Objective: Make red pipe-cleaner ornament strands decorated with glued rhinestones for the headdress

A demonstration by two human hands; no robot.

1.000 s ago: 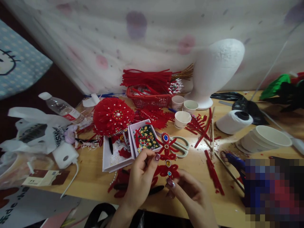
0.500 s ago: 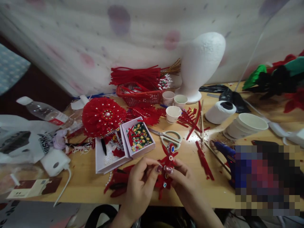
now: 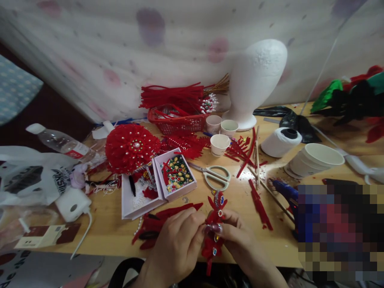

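Observation:
A red fuzzy ornament (image 3: 213,251) set with blue, white and yellow gems is held above the table's front edge. My right hand (image 3: 240,242) pinches its middle between thumb and fingers. My left hand (image 3: 178,244) is closed against the ornament's left side, its fingertips partly hidden at the pinch. Behind my left hand lie red fuzzy pieces (image 3: 168,214) with dark clips among them. Just beyond the ornament, scissors (image 3: 216,178) with pale handles rest on the wood. A white box (image 3: 180,188) of gems and beads stands to their left.
A red beaded flower ball (image 3: 132,148) sits behind the box. At the back are a red basket (image 3: 180,124), paper cups (image 3: 220,146) and a white foam head (image 3: 256,80). Rightward stand a thread cone (image 3: 281,143), stacked cups (image 3: 318,160) and a blue glue gun (image 3: 283,191).
Both hands and the ornament have shifted slightly down and right in view. My left hand has turned so its back faces up more, and its fingers are curled closer.

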